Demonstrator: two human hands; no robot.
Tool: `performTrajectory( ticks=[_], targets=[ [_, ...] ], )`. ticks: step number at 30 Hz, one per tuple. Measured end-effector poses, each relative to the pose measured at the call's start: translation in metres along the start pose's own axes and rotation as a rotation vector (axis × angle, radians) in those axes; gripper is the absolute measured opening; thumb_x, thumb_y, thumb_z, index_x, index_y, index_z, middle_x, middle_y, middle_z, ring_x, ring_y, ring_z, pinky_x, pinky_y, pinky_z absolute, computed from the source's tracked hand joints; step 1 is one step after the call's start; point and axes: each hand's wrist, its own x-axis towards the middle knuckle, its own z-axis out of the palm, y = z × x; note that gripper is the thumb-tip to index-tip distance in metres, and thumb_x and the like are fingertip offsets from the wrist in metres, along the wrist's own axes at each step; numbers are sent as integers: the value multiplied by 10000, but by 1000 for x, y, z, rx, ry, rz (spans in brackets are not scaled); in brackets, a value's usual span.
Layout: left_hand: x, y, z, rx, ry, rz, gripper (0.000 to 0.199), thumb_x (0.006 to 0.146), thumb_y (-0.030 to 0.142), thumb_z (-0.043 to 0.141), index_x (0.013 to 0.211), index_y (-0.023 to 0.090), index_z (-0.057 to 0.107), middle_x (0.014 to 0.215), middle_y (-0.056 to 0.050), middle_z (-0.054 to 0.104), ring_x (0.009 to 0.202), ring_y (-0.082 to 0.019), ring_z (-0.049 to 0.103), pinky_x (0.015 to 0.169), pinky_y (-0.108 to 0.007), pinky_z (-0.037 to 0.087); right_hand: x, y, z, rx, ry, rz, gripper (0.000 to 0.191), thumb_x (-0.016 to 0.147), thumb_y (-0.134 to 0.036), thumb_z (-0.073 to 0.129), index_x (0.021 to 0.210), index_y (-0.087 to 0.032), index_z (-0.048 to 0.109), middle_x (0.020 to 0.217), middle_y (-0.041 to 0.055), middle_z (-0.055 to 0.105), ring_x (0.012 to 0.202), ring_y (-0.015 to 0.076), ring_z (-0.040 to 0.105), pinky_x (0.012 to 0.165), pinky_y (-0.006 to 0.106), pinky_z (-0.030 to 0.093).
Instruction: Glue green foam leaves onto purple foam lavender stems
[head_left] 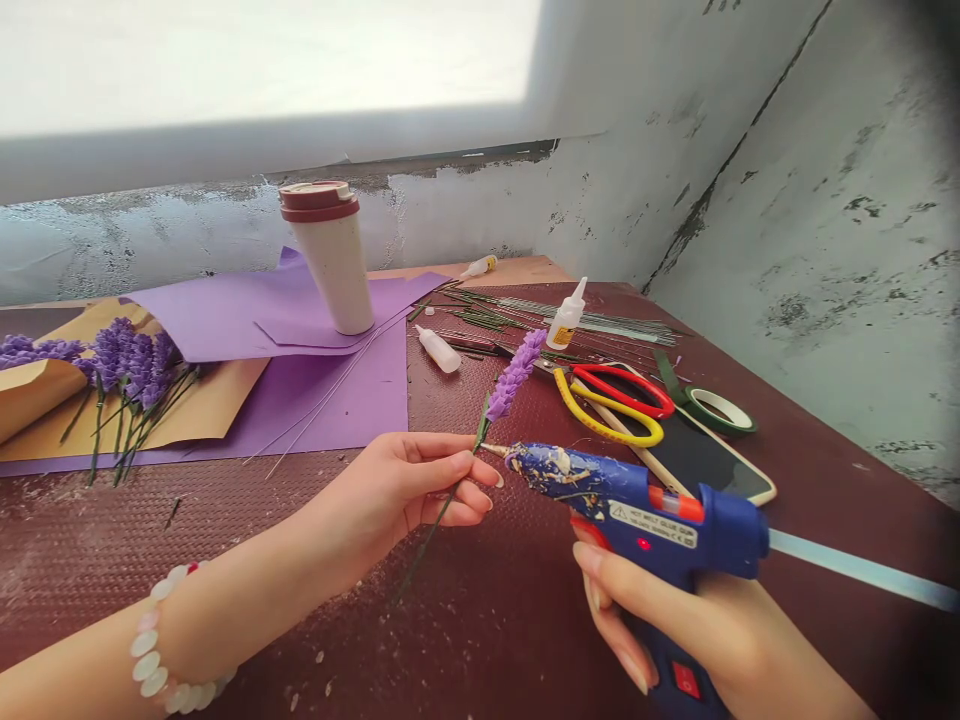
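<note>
Between the thumb and fingers of my left hand (427, 480) is the green stem of a lavender flower (514, 378), its purple head tilted up to the right. My right hand (675, 620) grips a blue hot glue gun (637, 500), a red light glowing on its side. The metal nozzle points left and meets or nearly meets the stem just below the purple head; I cannot tell whether they touch. Dried glue and purple bits coat the front of the gun. A whitish glue stick (862, 570) juts out of its back.
Scissors (615, 400) and a phone (697, 450) lie behind the gun, beside green tape (720, 410). A lidded cup (334, 260) stands on purple sheets (225, 310). Finished lavender stems (131, 365) rest at left on brown paper. Small glue bottles (568, 318) and thin wires (487, 312) are farther back.
</note>
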Motion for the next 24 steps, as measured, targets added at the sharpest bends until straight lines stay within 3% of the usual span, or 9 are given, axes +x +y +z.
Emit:
performTrajectory(
  ticks=[6,14,20,24],
  targets=[
    [0,0,-1,20,-1,-5,119,829,152,627,788,70,703,695,-35,633,597,-60,585,603,-146,500,-1,-1,1,33,-3,21,344,675,-493,629,530,-215,488,313,-31,461,360,103,404,430,251,344],
    [0,-1,0,-28,34,3,78,820,108,622,831,67,687,784,-56,661,578,-62,595,559,-153,501,-3,-10,5,190,86,-40,328,630,-467,702,578,-196,525,321,-40,476,348,83,407,428,221,335],
    [0,0,0,-46,61,-1,82,822,84,605,846,66,681,785,-61,672,587,-74,610,588,-173,525,3,-2,-3,227,125,-235,313,720,-494,662,672,-198,570,396,-31,519,384,104,450,460,233,394],
    [0,1,0,-44,58,8,58,808,100,631,801,67,678,774,-60,666,574,-69,600,556,-154,504,7,2,-11,31,252,-359,287,791,-502,591,729,-221,586,494,-9,546,474,151,511,546,277,445]
  ],
)
